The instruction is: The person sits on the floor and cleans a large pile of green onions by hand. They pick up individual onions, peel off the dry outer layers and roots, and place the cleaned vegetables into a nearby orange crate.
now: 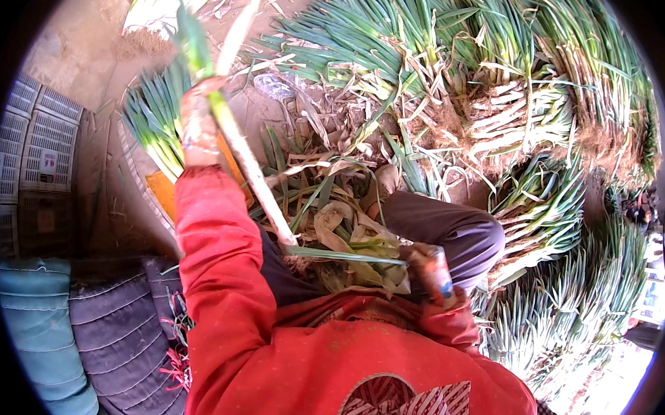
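Note:
My left hand [200, 115], raised at the left, grips a long green onion [251, 168]. The onion slants down to the right, its root end hanging over my lap. A pale stalk or leaf [240, 28] rises by the same hand, blurred. At the right of my lap, my right hand [432, 270] is closed on one end of a narrow green leaf strip [347, 255]. The strip stretches level to the onion's root end; whether it is still attached there, I cannot tell. Beneath lie peeled leaves and husks [343, 224].
Bundled green onions [368, 36] lie ahead, with more bundles [568, 279] at the right. A smaller bunch [158, 116] rests by an orange object [160, 191] at the left. Plastic crates [51, 139] stand far left, near quilted padding [110, 331]. Dry husks litter the floor.

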Tool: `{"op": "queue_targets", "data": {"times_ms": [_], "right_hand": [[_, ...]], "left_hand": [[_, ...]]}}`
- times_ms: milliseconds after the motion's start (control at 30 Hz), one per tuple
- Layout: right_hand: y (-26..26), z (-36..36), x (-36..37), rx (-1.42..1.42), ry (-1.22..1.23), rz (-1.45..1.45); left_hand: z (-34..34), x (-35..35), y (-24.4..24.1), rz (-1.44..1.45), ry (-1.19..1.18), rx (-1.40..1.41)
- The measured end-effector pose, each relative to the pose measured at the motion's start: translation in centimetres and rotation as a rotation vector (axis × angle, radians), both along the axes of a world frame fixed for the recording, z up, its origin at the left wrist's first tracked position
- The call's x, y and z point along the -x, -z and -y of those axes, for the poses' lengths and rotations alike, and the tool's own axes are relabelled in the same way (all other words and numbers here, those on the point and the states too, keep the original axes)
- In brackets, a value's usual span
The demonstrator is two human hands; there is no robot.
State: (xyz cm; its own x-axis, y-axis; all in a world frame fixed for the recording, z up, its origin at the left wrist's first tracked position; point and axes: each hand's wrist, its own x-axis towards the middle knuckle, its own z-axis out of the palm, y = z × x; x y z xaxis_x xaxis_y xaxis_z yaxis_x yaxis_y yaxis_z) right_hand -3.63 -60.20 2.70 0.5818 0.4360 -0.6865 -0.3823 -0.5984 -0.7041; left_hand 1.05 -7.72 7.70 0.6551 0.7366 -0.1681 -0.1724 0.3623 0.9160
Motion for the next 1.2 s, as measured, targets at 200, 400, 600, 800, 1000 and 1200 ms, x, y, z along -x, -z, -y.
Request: {"op": "queue_targets", "data": {"times_ms": [200,400,600,800,1000,1200], "right_hand": [[-7.6,0.7,-4.0,-0.514,0.865,0.531],[-12.2,10.9,-11.3,-0.604,1.156,0.64],[-12.2,14.9,-12.1,-0.325,1.145,0.569],[-20.3,-3.7,-8.3,-0.651,0.478,0.524],[-24.7,-12.8,-8.8,-0.971,0.151,0.556],[-26.9,-18.7,-9.0,-1.019,0.067,0.626]], "left_hand": [[-2.7,5.8,-1.2,0.008,-0.212,0.159],[-6.8,6.4,3.0,0.241,-0.247,0.286],[-3.5,4.1,1.7,0.117,-0.311,0.208],[1.2,-0.9,4.2,-0.295,-0.015,-0.212],[11.0,0.2,-1.6,0.074,0.582,-0.306],[13.9,4.1,-3.9,0.328,1.086,-0.195]]}}
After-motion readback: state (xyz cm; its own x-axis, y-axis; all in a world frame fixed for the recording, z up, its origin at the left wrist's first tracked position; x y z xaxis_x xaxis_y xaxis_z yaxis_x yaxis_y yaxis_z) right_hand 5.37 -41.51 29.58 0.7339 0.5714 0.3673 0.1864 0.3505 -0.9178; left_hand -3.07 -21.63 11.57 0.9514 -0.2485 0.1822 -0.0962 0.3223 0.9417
